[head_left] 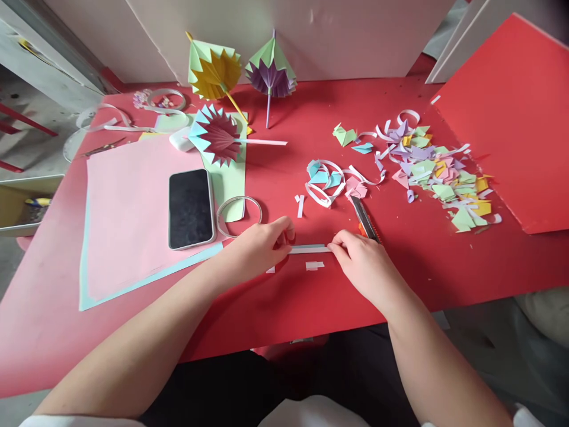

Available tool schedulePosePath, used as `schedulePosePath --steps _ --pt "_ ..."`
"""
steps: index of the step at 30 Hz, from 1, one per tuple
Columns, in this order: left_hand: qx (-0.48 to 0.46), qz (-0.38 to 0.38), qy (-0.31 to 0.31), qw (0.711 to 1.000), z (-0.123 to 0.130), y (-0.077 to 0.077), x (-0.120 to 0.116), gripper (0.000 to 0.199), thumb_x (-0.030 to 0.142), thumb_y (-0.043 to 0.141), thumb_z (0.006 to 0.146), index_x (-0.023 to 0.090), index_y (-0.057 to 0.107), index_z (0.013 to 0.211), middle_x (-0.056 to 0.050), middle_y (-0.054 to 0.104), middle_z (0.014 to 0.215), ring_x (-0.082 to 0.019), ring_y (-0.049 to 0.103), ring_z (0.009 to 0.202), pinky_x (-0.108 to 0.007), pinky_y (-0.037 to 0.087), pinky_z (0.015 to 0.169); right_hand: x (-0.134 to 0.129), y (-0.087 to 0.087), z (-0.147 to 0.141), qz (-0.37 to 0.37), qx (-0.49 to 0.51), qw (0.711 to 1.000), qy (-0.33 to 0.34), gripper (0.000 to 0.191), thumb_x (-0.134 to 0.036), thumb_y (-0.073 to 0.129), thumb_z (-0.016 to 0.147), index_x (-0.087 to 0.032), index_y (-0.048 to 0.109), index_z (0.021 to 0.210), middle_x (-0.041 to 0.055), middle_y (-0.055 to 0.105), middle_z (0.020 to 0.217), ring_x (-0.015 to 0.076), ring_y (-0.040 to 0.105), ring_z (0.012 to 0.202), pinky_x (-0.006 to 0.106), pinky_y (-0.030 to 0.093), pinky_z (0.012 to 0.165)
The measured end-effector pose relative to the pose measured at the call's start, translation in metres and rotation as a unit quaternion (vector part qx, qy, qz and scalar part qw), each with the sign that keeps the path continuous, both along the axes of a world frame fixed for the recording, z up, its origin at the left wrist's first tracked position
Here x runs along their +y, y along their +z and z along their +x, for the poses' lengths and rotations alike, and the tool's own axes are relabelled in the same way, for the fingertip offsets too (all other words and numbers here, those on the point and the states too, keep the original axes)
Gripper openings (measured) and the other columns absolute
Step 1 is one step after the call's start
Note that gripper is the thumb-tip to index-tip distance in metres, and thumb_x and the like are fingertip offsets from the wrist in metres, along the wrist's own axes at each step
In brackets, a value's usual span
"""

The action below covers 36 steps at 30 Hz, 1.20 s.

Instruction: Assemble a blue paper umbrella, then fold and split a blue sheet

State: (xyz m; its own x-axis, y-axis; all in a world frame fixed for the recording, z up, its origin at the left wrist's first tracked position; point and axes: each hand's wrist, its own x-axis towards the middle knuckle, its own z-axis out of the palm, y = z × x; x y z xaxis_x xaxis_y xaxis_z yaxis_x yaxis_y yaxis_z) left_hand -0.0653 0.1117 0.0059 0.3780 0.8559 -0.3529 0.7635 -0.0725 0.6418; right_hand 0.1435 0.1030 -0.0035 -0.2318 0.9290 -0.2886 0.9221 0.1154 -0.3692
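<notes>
A narrow pale paper strip [310, 249] stretches level between my two hands, close above the red tabletop. My left hand [269, 240] pinches its left end, and my right hand [355, 255] pinches the right end between thumb and forefinger. Just below the strip lie small white tape pieces [315, 265]. Past my right hand is a utility knife [365, 219], its handle partly covered by the hand. A roll of tape [239, 217] rests beyond my left wrist. Two short white scraps [300, 206] lie farther up the table.
Folded paper umbrellas, one yellow-green [216, 68], one purple-green [271, 71] and one blue-pink [216, 136], are at the back. A phone [191, 207] lies on pink paper sheets [124, 219] at left. Colourful paper scraps [440, 172] are heaped at right near a red board [511, 130].
</notes>
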Motion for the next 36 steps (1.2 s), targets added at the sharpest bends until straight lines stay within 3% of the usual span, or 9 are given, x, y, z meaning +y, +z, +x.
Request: schedulePosePath --steps 5,15,36 --pt "0.006 -0.005 -0.008 1.000 0.0008 -0.0023 0.0002 0.009 0.020 0.043 0.078 0.024 0.046 0.085 0.008 0.056 0.055 -0.013 0.054 0.054 -0.021 0.037 0.052 0.0001 -0.0013 0.0003 0.006 -0.002 1.000 0.003 0.017 -0.026 0.044 0.088 -0.021 0.043 0.072 -0.0025 0.060 0.071 0.0128 0.053 0.061 0.024 0.030 0.053" --pt "0.031 -0.022 -0.011 0.999 0.0016 -0.0012 -0.0004 0.016 0.022 0.043 0.079 0.026 0.058 0.082 0.008 0.060 0.058 -0.009 0.050 0.047 -0.019 0.036 0.048 0.0003 -0.0013 0.0013 0.012 0.001 1.000 0.007 0.014 -0.024 0.043 0.088 -0.021 0.047 0.075 -0.0016 0.063 0.077 0.0142 0.058 0.069 0.025 0.034 0.056" --pt "0.033 -0.004 -0.011 0.999 0.0032 -0.0038 -0.0001 0.020 0.022 0.041 0.077 0.023 0.060 0.082 0.003 0.062 0.060 -0.011 0.051 0.048 -0.021 0.037 0.049 -0.0028 0.0001 0.0010 0.030 -0.011 0.999 0.020 0.011 -0.022 0.043 0.087 -0.020 0.049 0.077 -0.0005 0.063 0.077 0.0136 0.058 0.067 0.025 0.032 0.054"
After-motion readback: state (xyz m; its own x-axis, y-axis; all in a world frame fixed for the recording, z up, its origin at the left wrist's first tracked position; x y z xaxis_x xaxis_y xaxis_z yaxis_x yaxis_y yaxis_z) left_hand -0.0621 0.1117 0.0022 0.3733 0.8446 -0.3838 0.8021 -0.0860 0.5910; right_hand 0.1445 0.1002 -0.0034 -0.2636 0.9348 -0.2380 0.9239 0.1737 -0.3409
